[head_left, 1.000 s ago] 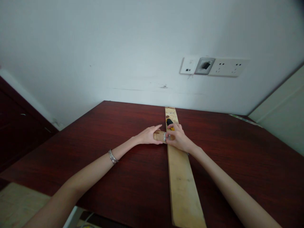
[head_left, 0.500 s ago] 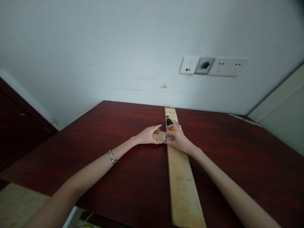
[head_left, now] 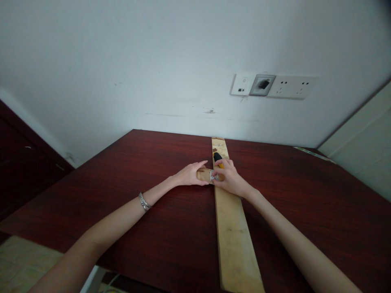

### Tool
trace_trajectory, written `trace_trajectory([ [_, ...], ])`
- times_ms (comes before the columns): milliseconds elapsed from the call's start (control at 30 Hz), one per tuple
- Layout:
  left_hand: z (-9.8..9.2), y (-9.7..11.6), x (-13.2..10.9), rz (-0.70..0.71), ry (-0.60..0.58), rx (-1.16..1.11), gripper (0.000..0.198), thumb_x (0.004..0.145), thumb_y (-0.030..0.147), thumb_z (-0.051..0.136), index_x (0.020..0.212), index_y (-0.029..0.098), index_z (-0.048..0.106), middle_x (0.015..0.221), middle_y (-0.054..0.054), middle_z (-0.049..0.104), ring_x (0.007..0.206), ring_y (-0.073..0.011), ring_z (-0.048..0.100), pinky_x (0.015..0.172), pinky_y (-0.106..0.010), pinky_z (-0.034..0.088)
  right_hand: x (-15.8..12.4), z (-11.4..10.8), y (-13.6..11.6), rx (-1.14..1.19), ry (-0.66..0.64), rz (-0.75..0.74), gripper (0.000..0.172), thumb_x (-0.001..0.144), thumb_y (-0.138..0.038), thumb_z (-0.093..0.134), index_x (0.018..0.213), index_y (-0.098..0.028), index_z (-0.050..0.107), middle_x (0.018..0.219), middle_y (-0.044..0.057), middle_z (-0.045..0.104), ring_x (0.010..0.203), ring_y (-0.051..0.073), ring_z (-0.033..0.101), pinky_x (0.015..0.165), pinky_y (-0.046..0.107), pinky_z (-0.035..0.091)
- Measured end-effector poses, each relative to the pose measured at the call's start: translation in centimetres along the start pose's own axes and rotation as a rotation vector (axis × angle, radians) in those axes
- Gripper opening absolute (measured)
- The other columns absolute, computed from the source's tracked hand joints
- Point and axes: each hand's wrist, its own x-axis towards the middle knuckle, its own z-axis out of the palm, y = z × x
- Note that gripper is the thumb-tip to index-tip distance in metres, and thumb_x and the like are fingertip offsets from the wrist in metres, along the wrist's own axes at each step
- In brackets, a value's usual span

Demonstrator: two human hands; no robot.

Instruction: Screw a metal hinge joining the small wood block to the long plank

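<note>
Head view: two bare hands at one small wood block (head_left: 203, 175), one long board (head_left: 236, 236) beneath the right.
The block is clasped by the left hand (head_left: 189, 174), thumb and fingers around it, at the board's left edge. One metal piece (head_left: 211, 176) is touched by the bent fingers of the right hand (head_left: 232, 179); whether it is gripped cannot be told. One black-and-yellow tool (head_left: 218, 156) is seen by those fingers; one table (head_left: 152, 162) is covered by the board lengthwise.
</note>
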Motion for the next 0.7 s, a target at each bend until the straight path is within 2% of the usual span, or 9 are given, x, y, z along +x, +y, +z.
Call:
trace_trajectory([
  [100, 0.0, 0.0, 0.0, -0.007, -0.005, -0.004, 0.095, 0.067, 0.048, 0.075, 0.142, 0.011, 0.031, 0.124, -0.015, 0.058, 0.112, -0.0266, 0.057, 0.098, -0.04, 0.042, 0.2, -1.2, 0.2, 0.047, -0.007, 0.012, 0.02, 0.068, -0.028, 0.071, 0.087, -0.024, 0.069, 0.115, 0.009, 0.051, 0.115, 0.032, 0.041, 0.096, 0.052, 0.038],
  [200, 0.0, -0.2, 0.0, -0.006, -0.007, -0.004, 0.095, 0.066, 0.048, 0.075, 0.142, 0.012, 0.03, 0.123, -0.014, 0.059, 0.112, -0.0267, 0.057, 0.098, -0.039, 0.042, 0.7, -3.1, 0.7, 0.181, 0.018, 0.052, 0.023, 0.068, -0.027, 0.069, 0.091, -0.023, 0.069, 0.113, 0.008, 0.056, 0.111, 0.027, 0.049, 0.095, 0.045, 0.042],
  [267, 0.1, -0.3, -0.1, -0.011, -0.006, 0.001, 0.095, 0.066, 0.049, 0.074, 0.143, 0.014, 0.03, 0.123, -0.013, 0.059, 0.112, -0.0271, 0.057, 0.099, -0.04, 0.041, 1.4, -4.2, 1.2, 0.281, 0.059, 0.157, 0.022, 0.075, -0.026, 0.061, 0.095, -0.021, 0.068, 0.109, 0.008, 0.061, 0.101, 0.022, 0.058, 0.085, 0.036, 0.049],
  [333, 0.1, -0.3, -0.1, -0.019, -0.003, 0.005, 0.095, 0.066, 0.051, 0.074, 0.143, 0.015, 0.03, 0.124, -0.013, 0.059, 0.113, -0.0273, 0.056, 0.1, -0.04, 0.04, 2.3, -4.8, 1.7, 0.247, 0.088, 0.301, 0.023, 0.078, -0.023, 0.055, 0.096, -0.017, 0.067, 0.099, 0.008, 0.067, 0.088, 0.018, 0.063, 0.077, 0.029, 0.05],
  [467, 0.1, -0.3, -0.2, -0.025, -0.004, -0.007, 0.094, 0.066, 0.051, 0.074, 0.142, 0.015, 0.031, 0.125, -0.014, 0.057, 0.113, -0.0278, 0.056, 0.099, -0.041, 0.04, 4.5, -3.9, 2.0, 0.007, -0.015, 0.482, 0.029, 0.079, -0.026, 0.057, 0.103, -0.012, 0.067, 0.094, 0.01, 0.071, 0.084, 0.019, 0.066, 0.076, 0.025, 0.047],
  [700, 0.3, -0.6, -0.2, -0.02, 0.002, -0.004, 0.095, 0.066, 0.049, 0.075, 0.143, 0.017, 0.031, 0.124, -0.013, 0.058, 0.112, -0.0273, 0.056, 0.099, -0.04, 0.04, 6.5, -1.6, 2.3, -0.055, -0.054, 0.539, 0.039, 0.073, -0.031, 0.062, 0.105, -0.009, 0.066, 0.099, 0.019, 0.07, 0.092, 0.028, 0.067, 0.076, 0.031, 0.048],
])
